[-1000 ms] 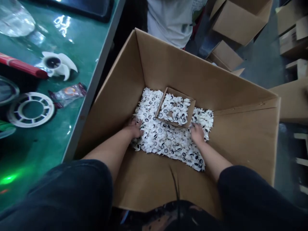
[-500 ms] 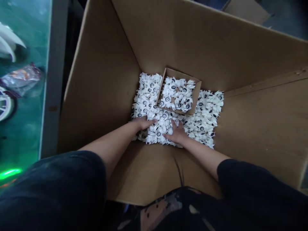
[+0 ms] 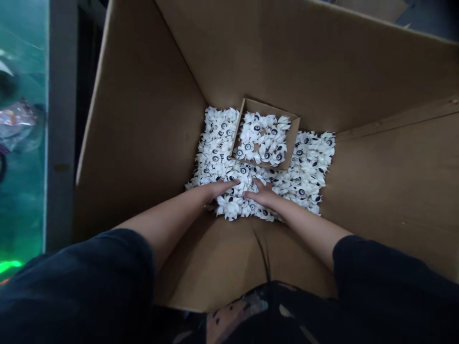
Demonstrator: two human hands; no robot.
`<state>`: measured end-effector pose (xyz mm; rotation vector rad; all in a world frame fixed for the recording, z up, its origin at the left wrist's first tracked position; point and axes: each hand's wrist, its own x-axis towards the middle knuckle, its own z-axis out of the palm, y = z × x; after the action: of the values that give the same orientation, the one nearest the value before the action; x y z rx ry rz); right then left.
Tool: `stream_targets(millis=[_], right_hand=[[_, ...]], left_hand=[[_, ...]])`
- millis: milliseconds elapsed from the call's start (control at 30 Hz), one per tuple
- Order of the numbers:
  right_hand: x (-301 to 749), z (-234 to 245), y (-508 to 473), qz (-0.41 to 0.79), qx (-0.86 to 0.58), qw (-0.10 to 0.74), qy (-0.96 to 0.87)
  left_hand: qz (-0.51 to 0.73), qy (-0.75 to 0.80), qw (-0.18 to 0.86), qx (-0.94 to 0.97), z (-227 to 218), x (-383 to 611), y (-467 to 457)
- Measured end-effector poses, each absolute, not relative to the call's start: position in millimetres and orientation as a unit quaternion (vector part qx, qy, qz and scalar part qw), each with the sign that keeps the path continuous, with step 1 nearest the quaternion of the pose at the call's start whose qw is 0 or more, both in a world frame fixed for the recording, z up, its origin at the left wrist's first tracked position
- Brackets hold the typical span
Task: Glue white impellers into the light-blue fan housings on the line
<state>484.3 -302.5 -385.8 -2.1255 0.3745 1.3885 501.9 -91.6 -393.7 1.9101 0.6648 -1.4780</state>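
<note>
Small white fan wheels (image 3: 231, 210) with curved blades, several showing dark round hubs, cover the bottom of the deep cardboard box (image 3: 141, 119). My left hand (image 3: 219, 188) reaches into the near left part of the pile, its thumb stretched out over the wheels and its other fingers partly sunk among them. Facing it from the right, my right hand (image 3: 264, 194) rests in the same pile with thumb and fingers apart. White wheels lie between the two hands. A shallow cardboard tray (image 3: 293, 143) holding more of these wheels sits on the pile just beyond my hands.
High cardboard walls surround both arms. Left of the box stands a green-topped table (image 3: 27, 191) with a grey edge (image 3: 60, 143). On it lie a clear plastic bag (image 3: 17, 122) and part of a white object (image 3: 4, 68). A green light glows at lower left.
My left hand has moved right through the pile, toward my right hand, and the gap between them is smaller. The view has shifted slightly, showing less of the table. The tray stays put.
</note>
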Motion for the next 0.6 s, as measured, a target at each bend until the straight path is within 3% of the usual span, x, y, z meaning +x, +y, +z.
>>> stream_targets(millis=[300, 600], right_hand=[[489, -382, -302, 0.541, -0.758, 0.322, 0.17], [495, -379, -304, 0.545, -0.699, 0.418, 0.199]], left_hand=[[-0.58, 0.281, 0.386, 0.66, -387, 502, -100], [-0.642, 0.325, 0.46, 0.52, -385, 497, -109]])
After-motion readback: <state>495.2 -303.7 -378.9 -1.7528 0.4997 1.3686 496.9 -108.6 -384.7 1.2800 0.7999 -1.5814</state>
